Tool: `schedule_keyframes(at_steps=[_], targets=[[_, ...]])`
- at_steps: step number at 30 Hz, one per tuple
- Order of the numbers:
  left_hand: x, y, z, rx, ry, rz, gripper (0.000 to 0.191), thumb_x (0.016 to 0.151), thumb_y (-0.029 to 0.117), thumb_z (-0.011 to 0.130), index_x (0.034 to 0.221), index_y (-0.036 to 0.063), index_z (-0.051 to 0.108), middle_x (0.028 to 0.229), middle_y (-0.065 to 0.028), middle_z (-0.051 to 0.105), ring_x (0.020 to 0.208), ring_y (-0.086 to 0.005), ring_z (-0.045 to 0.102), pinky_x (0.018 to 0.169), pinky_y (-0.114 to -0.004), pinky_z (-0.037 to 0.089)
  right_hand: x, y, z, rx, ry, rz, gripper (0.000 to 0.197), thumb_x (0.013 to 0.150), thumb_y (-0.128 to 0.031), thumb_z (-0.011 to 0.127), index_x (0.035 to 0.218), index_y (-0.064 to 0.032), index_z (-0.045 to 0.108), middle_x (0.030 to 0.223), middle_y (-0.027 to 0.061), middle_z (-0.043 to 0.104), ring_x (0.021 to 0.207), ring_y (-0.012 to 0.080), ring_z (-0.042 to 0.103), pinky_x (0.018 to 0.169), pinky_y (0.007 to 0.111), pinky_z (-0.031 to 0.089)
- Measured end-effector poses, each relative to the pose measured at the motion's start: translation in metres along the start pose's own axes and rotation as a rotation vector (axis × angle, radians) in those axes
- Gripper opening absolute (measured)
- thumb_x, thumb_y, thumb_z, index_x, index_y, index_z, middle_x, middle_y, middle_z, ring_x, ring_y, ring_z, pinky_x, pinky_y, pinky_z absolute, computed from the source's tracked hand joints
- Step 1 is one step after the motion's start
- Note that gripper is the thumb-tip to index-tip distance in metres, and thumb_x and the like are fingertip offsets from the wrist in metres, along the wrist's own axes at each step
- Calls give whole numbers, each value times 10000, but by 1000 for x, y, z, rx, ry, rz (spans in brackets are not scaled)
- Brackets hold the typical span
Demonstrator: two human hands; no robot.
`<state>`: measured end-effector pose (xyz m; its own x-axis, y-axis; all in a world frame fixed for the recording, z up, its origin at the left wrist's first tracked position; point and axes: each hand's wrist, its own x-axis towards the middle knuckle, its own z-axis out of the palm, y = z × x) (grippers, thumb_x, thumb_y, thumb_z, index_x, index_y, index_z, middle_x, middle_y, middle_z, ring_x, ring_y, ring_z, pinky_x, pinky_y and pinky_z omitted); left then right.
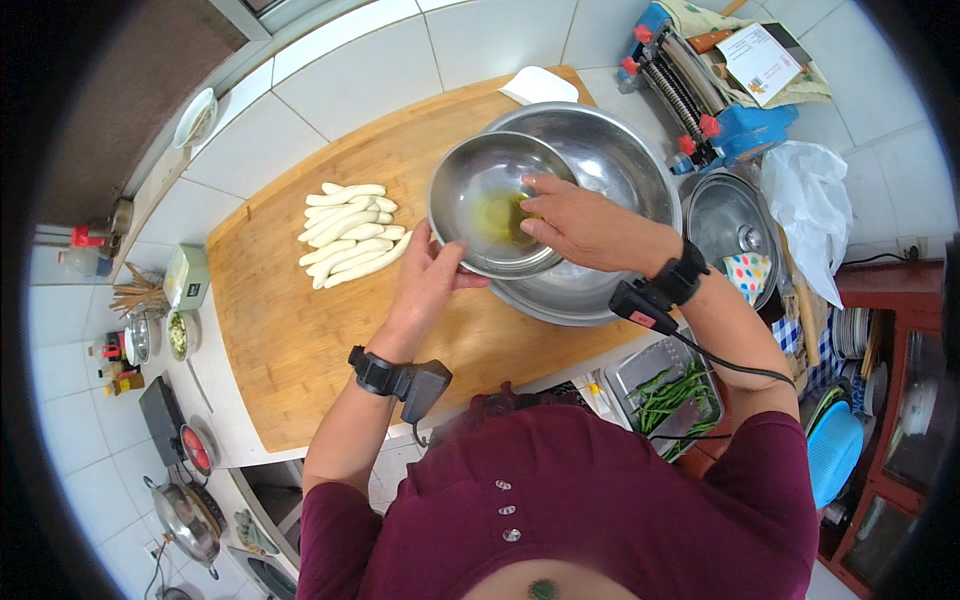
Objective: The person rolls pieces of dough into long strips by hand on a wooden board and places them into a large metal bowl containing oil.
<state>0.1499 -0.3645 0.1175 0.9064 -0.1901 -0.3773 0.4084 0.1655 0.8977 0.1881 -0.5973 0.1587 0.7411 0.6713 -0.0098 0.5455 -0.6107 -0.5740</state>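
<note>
My left hand [431, 274] grips the near left rim of a small stainless steel bowl [480, 169], thumb on the rim and fingers beneath. This bowl is tilted and held over the left part of a large stainless steel bowl [622, 169]. Yellow-green liquid [496, 216], which looks like oil, lies in the small bowl. My right hand [574, 225] reaches over its right rim, fingertips at the liquid's edge, holding nothing visible. Left of the bowls, a pile of pale dough strips [349, 232] rests on a wooden board [300, 367].
A white plastic scraper [541, 86] lies behind the large bowl. At the right stand a blue pasta machine [750, 135], a glass-lidded pot [724, 217] and a metal tray [619, 375] of green vegetables. Small bowls [182, 335] line the left counter; tiled wall runs behind.
</note>
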Motion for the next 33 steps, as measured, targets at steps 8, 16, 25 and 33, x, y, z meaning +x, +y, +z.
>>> schedule_keyframes(at_steps=[8, 16, 25, 33], targets=[[21, -8, 18, 32, -18, 6, 440, 946, 70, 499, 1353, -23, 362, 1095, -162, 586, 836, -220, 678, 703, -328, 619, 7, 12, 24, 420, -88, 259, 417, 1004, -279, 451, 1009, 93, 640, 1003, 227, 669, 943, 308, 649, 884, 381, 508], [10, 11, -25, 16, 118, 43, 431, 943, 76, 505, 1334, -43, 367, 1133, -187, 595, 881, -256, 694, 711, -319, 626, -16, 69, -18, 1185, 440, 432, 398, 1012, -263, 473, 1061, 82, 665, 986, 174, 697, 921, 278, 676, 866, 373, 548], [8, 10, -80, -97, 309, 100, 361, 939, 86, 502, 1277, -29, 448, 1061, -138, 617, 845, -211, 680, 694, -301, 621, 4, 107, 77, -550, -315, -33, 483, 847, -82, 620, 1313, -164, 526, 1465, 93, 389, 1419, 298, 311, 1144, 438, 304], [22, -3, -86, -176, 330, 93, 359, 941, 88, 499, 1279, -22, 447, 1047, -127, 616, 839, -207, 679, 696, -309, 614, 30, 139, 47, 65, -206, 266, 226, 784, -67, 630, 1008, -74, 596, 1045, 109, 623, 917, 294, 627, 793, 386, 504]])
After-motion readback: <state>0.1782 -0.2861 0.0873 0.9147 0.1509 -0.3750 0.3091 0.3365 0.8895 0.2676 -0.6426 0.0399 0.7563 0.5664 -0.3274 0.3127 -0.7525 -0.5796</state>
